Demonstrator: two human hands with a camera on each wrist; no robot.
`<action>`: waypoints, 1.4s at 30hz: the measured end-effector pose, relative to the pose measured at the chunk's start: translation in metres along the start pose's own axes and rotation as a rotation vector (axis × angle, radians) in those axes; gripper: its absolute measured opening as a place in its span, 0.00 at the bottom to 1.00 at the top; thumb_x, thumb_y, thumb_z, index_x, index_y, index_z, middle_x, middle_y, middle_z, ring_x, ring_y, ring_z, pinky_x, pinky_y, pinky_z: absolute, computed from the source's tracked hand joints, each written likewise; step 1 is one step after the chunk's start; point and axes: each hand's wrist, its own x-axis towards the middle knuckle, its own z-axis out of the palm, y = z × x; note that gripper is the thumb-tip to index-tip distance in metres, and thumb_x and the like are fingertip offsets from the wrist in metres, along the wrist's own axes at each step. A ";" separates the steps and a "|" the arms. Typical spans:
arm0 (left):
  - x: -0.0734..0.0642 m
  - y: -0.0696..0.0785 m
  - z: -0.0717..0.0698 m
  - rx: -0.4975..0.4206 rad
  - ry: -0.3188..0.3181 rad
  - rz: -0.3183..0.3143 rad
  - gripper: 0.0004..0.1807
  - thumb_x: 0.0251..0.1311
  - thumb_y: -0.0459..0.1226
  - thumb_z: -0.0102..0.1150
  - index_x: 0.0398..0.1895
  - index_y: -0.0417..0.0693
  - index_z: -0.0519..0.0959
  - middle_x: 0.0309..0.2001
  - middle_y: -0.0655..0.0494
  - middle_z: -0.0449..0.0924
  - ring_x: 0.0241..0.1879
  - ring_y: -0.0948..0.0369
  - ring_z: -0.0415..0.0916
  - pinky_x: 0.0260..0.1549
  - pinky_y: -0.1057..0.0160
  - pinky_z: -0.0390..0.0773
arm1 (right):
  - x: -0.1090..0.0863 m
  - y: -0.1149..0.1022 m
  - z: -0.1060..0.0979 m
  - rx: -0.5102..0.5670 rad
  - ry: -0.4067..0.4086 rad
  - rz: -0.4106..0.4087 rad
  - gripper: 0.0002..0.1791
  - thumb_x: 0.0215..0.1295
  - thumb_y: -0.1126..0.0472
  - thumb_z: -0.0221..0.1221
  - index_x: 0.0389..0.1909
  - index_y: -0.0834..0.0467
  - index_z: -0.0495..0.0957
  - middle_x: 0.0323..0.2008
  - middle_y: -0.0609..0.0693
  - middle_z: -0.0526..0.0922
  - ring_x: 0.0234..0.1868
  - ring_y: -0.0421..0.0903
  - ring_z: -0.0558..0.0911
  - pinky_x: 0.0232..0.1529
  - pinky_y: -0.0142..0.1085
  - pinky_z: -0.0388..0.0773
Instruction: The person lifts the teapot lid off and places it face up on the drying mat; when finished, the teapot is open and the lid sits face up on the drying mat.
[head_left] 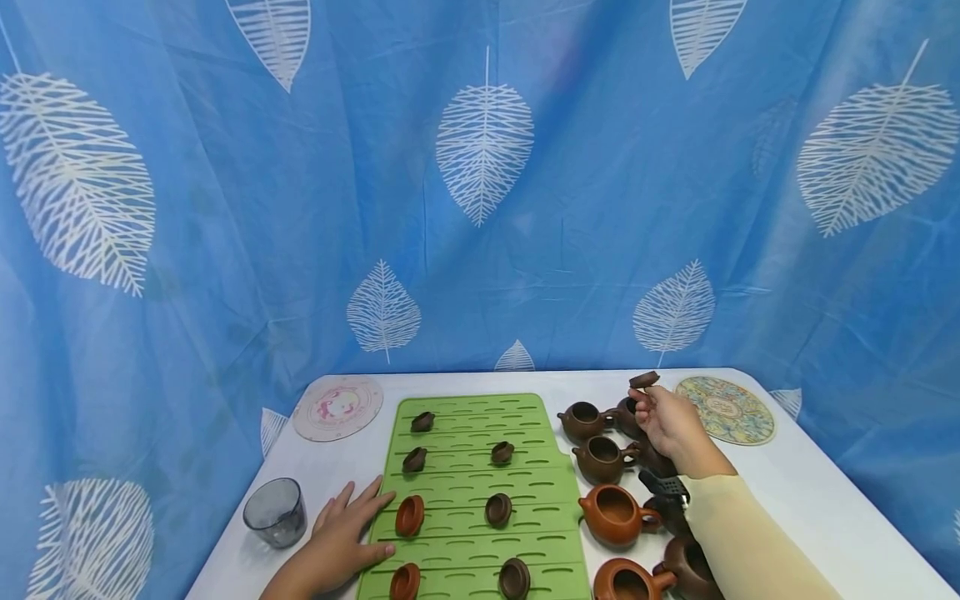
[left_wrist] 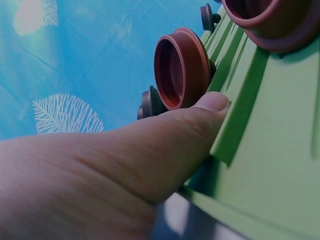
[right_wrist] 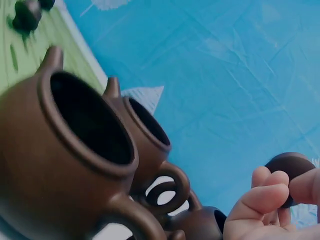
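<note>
My right hand [head_left: 669, 423] pinches a dark brown teapot lid [head_left: 643, 380] between thumb and fingers, above the far end of the teapots. In the right wrist view that lid [right_wrist: 290, 164] is partly covered by the fingers. Below it, a dark brown teapot [head_left: 632, 427] stands lidless, partly hidden by the hand. My left hand [head_left: 335, 537] lies with fingers spread on the left edge of a green ridged mat [head_left: 457, 479]. Near its thumb, a reddish-brown lid [head_left: 409, 516] stands on edge on the mat; the left wrist view shows this lid's hollow underside [left_wrist: 172, 72].
Several other lids, such as a dark one [head_left: 498, 510], stand along the mat. Open teapots in dark brown [head_left: 600, 472] and orange-brown [head_left: 611, 535] form rows at right. A glass cup [head_left: 276, 521] is at left. Round patterned mats [head_left: 318, 421] [head_left: 753, 427] lie in both far corners.
</note>
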 end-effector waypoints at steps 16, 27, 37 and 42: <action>0.000 -0.004 -0.002 -0.006 0.005 0.012 0.44 0.55 0.56 0.77 0.75 0.57 0.74 0.84 0.50 0.54 0.81 0.30 0.36 0.73 0.24 0.35 | 0.007 0.004 0.019 0.054 -0.169 -0.046 0.12 0.86 0.62 0.41 0.63 0.54 0.66 0.42 0.44 0.84 0.31 0.33 0.70 0.30 0.24 0.71; 0.001 -0.003 -0.003 -0.008 -0.006 0.017 0.44 0.55 0.55 0.77 0.76 0.58 0.73 0.84 0.51 0.55 0.82 0.31 0.37 0.73 0.23 0.35 | 0.008 0.022 0.086 -0.083 -0.258 -0.061 0.16 0.85 0.65 0.44 0.67 0.61 0.65 0.43 0.46 0.83 0.30 0.32 0.73 0.29 0.23 0.73; 0.002 -0.003 -0.004 -0.025 -0.016 0.027 0.44 0.55 0.55 0.77 0.76 0.58 0.73 0.84 0.49 0.55 0.82 0.31 0.36 0.73 0.23 0.35 | 0.014 0.054 0.151 -0.202 -0.263 0.026 0.22 0.86 0.64 0.43 0.75 0.63 0.63 0.50 0.53 0.80 0.29 0.34 0.72 0.26 0.24 0.72; 0.002 -0.005 -0.003 -0.015 -0.012 0.022 0.44 0.55 0.56 0.76 0.76 0.58 0.73 0.84 0.50 0.55 0.82 0.31 0.37 0.73 0.23 0.35 | 0.020 0.071 0.172 -0.238 -0.265 0.069 0.18 0.85 0.65 0.44 0.69 0.64 0.68 0.47 0.55 0.81 0.26 0.35 0.71 0.23 0.25 0.71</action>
